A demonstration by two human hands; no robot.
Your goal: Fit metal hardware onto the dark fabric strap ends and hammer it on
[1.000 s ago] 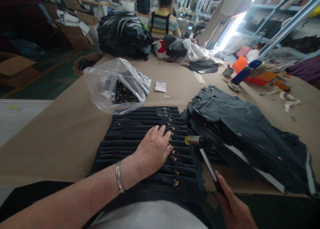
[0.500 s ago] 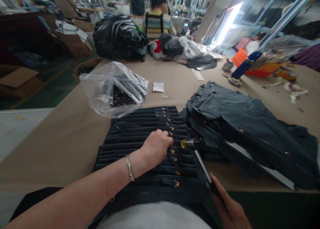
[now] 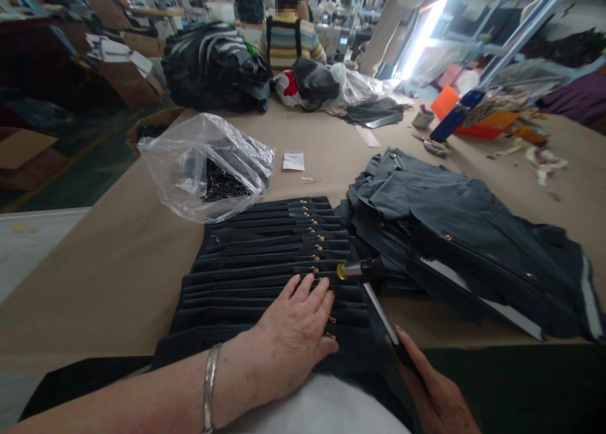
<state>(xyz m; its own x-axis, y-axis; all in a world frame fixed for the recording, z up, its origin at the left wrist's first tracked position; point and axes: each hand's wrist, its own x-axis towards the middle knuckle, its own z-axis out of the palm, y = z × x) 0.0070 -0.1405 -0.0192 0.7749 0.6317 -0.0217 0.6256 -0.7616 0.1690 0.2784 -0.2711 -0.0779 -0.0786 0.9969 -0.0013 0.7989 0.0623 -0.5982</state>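
Observation:
Dark fabric pieces with zippers (image 3: 237,251) lie overlapped in rows in front of me, their gold zipper pulls lined up near the right side. My left hand (image 3: 293,333) rests flat across the nearer rows, fingers spread, with a silver bracelet on the wrist. In my right hand (image 3: 430,383) is the dark handle of a hammer (image 3: 379,308). Its metal head, with a yellow face, hovers at the right edge of the rows, beside the zipper pulls. A heap of dark grey fabric pieces (image 3: 454,213) lies right of the rows.
A clear plastic bag (image 3: 175,163) of dark pieces with gold fittings lies behind the rows, near a small white packet (image 3: 293,161). An orange box (image 3: 487,125) is at the back right. Beyond the table (image 3: 95,257) sits a person (image 3: 288,36). Cardboard boxes (image 3: 28,156) stand left.
My left hand curled its fingers at the zipper pulls, then moved nearer to me and spread flat again over the rows. The hammer stays in my right hand, slightly shifted left.

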